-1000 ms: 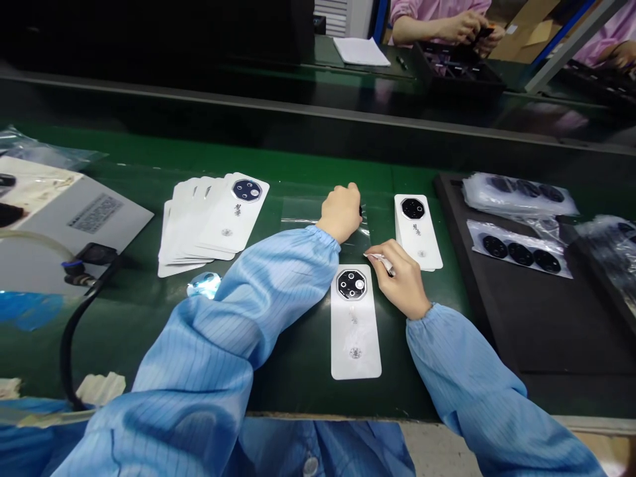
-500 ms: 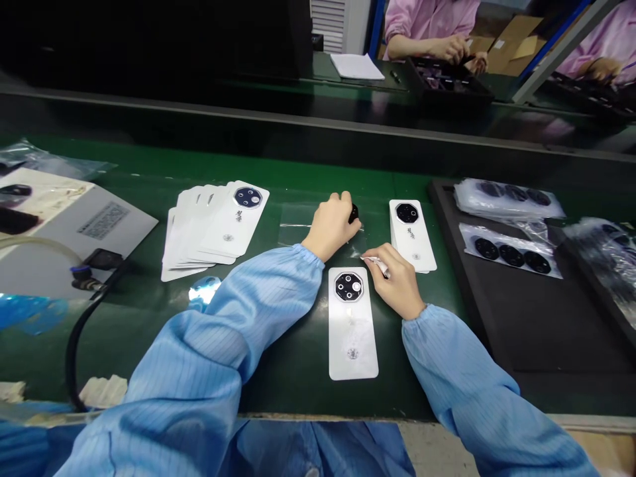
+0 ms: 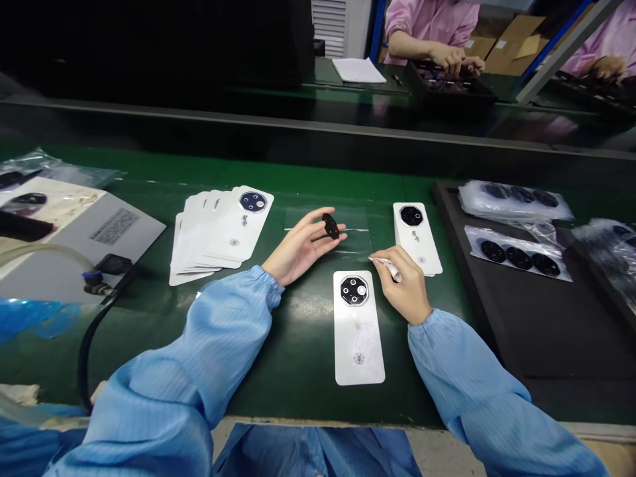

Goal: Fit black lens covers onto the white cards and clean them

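- One white panel (image 3: 360,341) is laid flat on the green tabletop (image 3: 293,371), nearest the body; its long axis is run away from the body, the far end leaning slightly left.
- At that far end a black camera patch (image 3: 354,290) with pale rings is seen; below it, faint marks and a pale sheen are shown.
- The right grip (image 3: 405,285) is placed just beside the panel's far right corner, nearer to it than the left; its fingers are closed around a crumpled white piece (image 3: 392,270), perhaps a wipe, with its tip pointed left.
- The left grip (image 3: 302,246) is turned palm up, its fingers half spread, with a black disc (image 3: 330,226) held at the fingertips.
- The disc is held beyond the panel's far end, slightly left; it is thin, tilted and marked with small holes.
- Around and behind the disc, clear film (image 3: 358,218) is spread.
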Demonstrator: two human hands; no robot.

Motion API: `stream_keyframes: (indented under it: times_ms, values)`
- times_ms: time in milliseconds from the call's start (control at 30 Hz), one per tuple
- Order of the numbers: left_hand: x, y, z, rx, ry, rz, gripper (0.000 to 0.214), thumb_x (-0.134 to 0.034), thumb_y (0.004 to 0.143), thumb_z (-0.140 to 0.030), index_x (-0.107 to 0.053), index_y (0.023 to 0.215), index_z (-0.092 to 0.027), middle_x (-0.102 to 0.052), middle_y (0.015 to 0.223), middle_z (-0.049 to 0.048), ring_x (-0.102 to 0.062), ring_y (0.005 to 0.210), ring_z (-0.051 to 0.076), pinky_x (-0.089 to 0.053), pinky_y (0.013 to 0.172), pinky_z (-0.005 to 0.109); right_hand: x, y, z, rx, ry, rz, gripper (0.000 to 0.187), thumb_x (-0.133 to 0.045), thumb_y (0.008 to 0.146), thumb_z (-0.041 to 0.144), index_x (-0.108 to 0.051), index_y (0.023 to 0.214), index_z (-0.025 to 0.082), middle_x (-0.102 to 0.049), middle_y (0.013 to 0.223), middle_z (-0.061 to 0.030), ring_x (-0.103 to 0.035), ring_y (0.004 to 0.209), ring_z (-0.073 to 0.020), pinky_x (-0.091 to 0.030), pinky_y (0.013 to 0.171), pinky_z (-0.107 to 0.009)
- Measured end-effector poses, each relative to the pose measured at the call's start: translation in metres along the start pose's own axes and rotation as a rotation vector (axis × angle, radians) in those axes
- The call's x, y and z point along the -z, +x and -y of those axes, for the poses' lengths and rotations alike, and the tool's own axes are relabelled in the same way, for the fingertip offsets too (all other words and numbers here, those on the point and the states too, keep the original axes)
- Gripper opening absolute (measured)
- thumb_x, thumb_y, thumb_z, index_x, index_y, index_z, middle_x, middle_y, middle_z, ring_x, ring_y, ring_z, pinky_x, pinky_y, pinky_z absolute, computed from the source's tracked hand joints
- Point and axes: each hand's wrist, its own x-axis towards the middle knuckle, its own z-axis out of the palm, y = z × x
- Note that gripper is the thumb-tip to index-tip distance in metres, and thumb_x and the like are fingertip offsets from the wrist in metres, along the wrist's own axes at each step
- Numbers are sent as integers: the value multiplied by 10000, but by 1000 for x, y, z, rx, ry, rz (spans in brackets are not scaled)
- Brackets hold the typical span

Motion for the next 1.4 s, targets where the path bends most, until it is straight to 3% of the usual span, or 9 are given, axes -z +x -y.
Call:
stream_keyframes:
  times_ms: [100, 300, 400, 500, 600, 700, 800, 967, 1400]
  values:
    - [1, -7, 7, 69, -180, 16, 398, -442, 948, -415, -443, 1293, -217, -654, 1193, 141, -605, 1168, 222, -420, 1077, 384, 0, 0, 2, 21, 24, -23, 130, -501, 924, 152, -621, 918, 202, -616, 891, -48, -609, 854, -189, -483, 762, -326]
    - [3, -16, 14, 34, -35, -17, 406, -577, 898, -354, -497, 1278, -234, -604, 1232, 100, -640, 1100, 231, -505, 982, 409, 6, -7, 5, 55, 47, -22, 145, -507, 918, 108, -621, 938, 195, -606, 871, -47, -603, 835, -185, -481, 736, -328]
    - [-2, -24, 16, -43, 109, -54, 524, -721, 783, -259, -521, 1266, -217, -585, 1188, 80, -634, 1083, 226, -543, 926, 374, 16, -21, 6, 90, 48, 28, 172, -515, 903, 67, -616, 973, 187, -611, 885, -56, -607, 838, -183, -488, 724, -325]
    - [-9, -36, 20, -182, 401, -21, 614, -767, 724, -216, -502, 1278, -190, -602, 1164, 86, -618, 1084, 215, -549, 921, 361, 28, -40, 6, 153, 47, 149, 243, -530, 871, 19, -618, 1028, 182, -632, 937, -69, -627, 866, -182, -505, 692, -303]
    - [-14, -47, 26, -353, 791, 101, 673, -717, 783, -239, -404, 1378, -193, -606, 1226, 87, -585, 1135, 195, -514, 978, 357, 35, -53, 8, 269, 20, 262, 301, -521, 843, -20, -616, 1071, 151, -643, 961, -95, -639, 901, -193, -525, 685, -299]
    - [-18, -53, 29, -380, 954, 184, 690, -652, 848, -253, -308, 1444, -203, -595, 1260, 69, -559, 1157, 166, -487, 1000, 326, 33, -58, 11, 426, -49, 334, 276, -499, 834, -39, -608, 1061, 74, -642, 941, -140, -637, 939, -219, -550, 717, -325]
    - [-19, -54, 30, -364, 995, 227, 681, -621, 874, -248, -277, 1459, -194, -595, 1253, 62, -533, 1168, 159, -482, 985, 304, 29, -57, 14, 486, -93, 379, 222, -500, 838, -29, -617, 1015, 37, -644, 912, -156, -634, 957, -238, -564, 728, -342]
    - [-20, -52, 32, -306, 985, 294, 671, -592, 893, -221, -252, 1470, -193, -577, 1276, 58, -506, 1173, 156, -490, 957, 279, 28, -56, 15, 461, -97, 404, 222, -487, 849, -10, -624, 1017, 37, -647, 909, -144, -636, 965, -244, -576, 743, -353]
    - [-21, -51, 35, -231, 1011, 281, 731, -591, 899, -261, -177, 1497, -189, -568, 1297, 67, -494, 1205, 148, -482, 982, 255, 29, -55, 17, 454, -88, 399, 208, -466, 868, 20, -638, 982, 40, -658, 882, -137, -649, 955, -241, -577, 762, -344]
